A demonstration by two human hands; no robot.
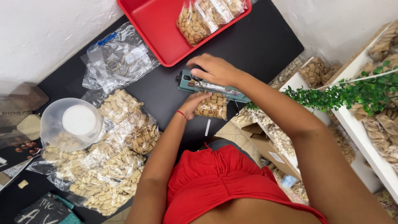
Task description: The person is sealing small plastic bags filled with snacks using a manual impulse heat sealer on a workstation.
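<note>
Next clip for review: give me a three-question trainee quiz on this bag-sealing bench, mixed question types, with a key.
1. True or false: the right hand presses down on the teal heat sealer.
2. Multiple choice: what does the left hand hold at the sealer? A) a pair of scissors B) a clear bag of tan pieces C) the measuring jug
3. Fill in: the red tray holds finished bags at its ____ end, seen from the head camera.

Key: 1 true; 2 B; 3 right. The clear measuring jug stands untouched on the black table, beside a heap of filled bags.
</note>
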